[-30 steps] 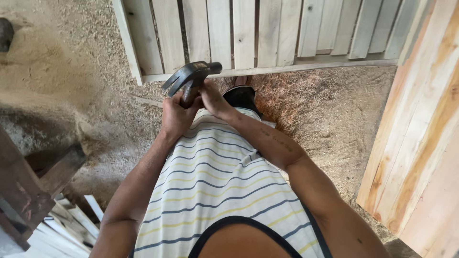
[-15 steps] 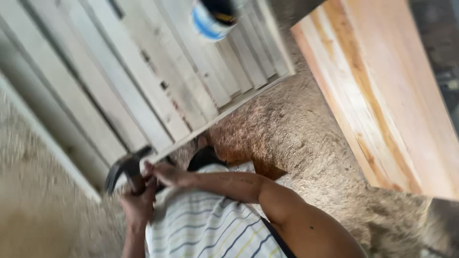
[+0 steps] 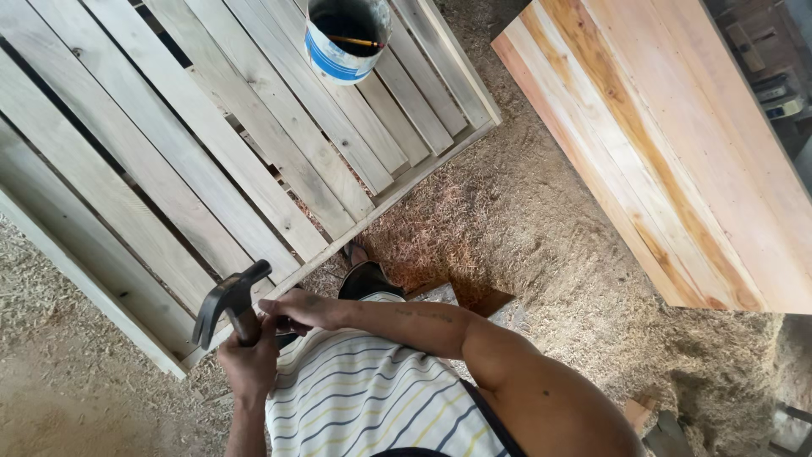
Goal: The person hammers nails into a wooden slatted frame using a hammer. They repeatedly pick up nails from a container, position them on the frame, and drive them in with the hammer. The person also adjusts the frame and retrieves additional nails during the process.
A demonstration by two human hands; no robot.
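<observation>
The left hand is closed around the handle of a claw hammer, just below its dark metal head. The head points up and to the left, and it overlaps the near edge of the slatted frame in this view. The right hand reaches across the body to the same spot, with its fingers curled against the handle just beside the left hand; whether it truly grips the handle or only rests on it cannot be told. Both hands sit close in front of the person's striped shirt, which is white with dark and yellow bands.

A large frame of pale wooden slats lies flat on the floor ahead, filling the upper left of the view, with narrow gaps between its boards. On its far part stands a white bucket with a blue band; its inside is dark and a thin stick lies in it. To the right, well apart from the hands, lies a wide panel of joined planks, reddish and pale in stripes. The floor between them is covered in sawdust and shavings. One dark shoe shows just below the frame's near edge, beside the hands.
</observation>
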